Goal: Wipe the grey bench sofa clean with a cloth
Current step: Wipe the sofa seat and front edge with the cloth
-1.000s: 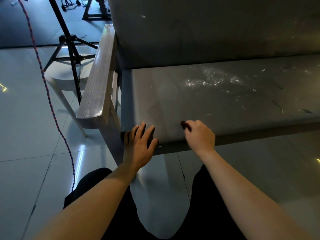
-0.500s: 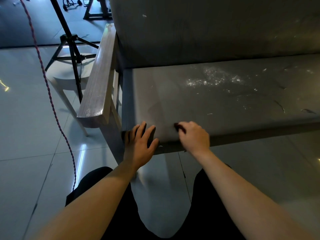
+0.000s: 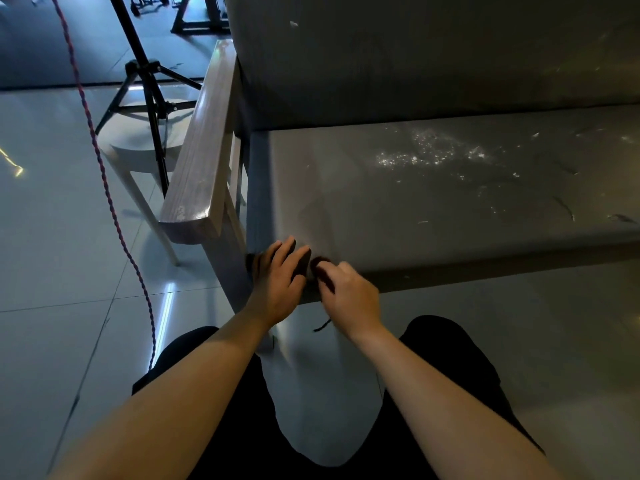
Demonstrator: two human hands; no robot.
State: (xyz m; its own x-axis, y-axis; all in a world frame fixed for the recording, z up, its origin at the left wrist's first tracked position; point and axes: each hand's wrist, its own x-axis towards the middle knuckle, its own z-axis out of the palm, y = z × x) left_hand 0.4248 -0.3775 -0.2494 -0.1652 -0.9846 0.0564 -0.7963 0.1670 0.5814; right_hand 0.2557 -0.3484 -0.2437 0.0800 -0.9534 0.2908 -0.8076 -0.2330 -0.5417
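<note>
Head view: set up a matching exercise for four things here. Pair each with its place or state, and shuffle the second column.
Things:
1. left hand
2. right hand
3. white specks
4. tripod

Places or states:
A. scattered over the sofa seat
B. stands on the floor beyond the armrest
C. fingers straight, resting on the seat's front corner
D. pinches a dark cloth at the seat's front edge

Pairs: 1-C, 2-D, 3-A, 4-B.
</note>
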